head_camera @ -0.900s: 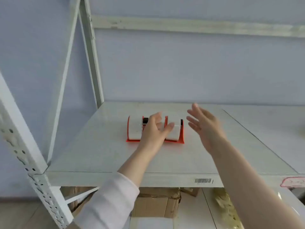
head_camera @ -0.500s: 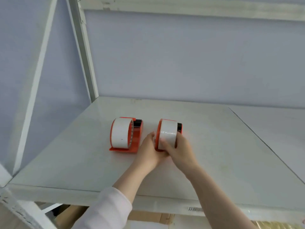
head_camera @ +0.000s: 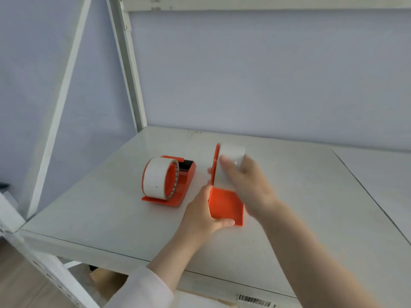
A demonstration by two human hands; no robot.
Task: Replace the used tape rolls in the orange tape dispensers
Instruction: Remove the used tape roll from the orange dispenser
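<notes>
Head view, only one I've got.

My left hand (head_camera: 203,211) grips the right dispenser (head_camera: 226,207) by its orange base. The thumb is hooked along the near edge and the fingers (head_camera: 209,171) are tucked behind the round side plate. That hand is the anchor, so the body won't slide or twist while the other hand works.

My right hand (head_camera: 250,185) is on the right roll (head_camera: 232,152) at approx 12 o'clock of the base. Its fingers are draped over the white face and curled round it (blurred, thumb hidden, so I can't tell how tight). The open side of the hub faces 3 o'clock, so the roll can only come off sideways that way. I'd say that's why this hand sits on that side.

The dispenser is tipped w/ its flat base angled up toward me, prob. to show the hub. I can't tell if any corner touches the shelf board (head_camera: 311,196).

The left dispenser (head_camera: 185,185) sits flat on the board at 9 o'clock of the held one, just beside it but not touching. The left roll (head_camera: 155,176) is on its hub, cutter end toward 1 o'clock. It looks untouched and is parked within reach for its turn.

A white rack post (head_camera: 131,74) rises at 11 o'clock, at the board's back corner. A barcode label (head_camera: 253,300) is on the front lip at 5 o'clock.

Judgement: early on. I'm pulling roll no. 1, and no fresh rolls are in view.
</notes>
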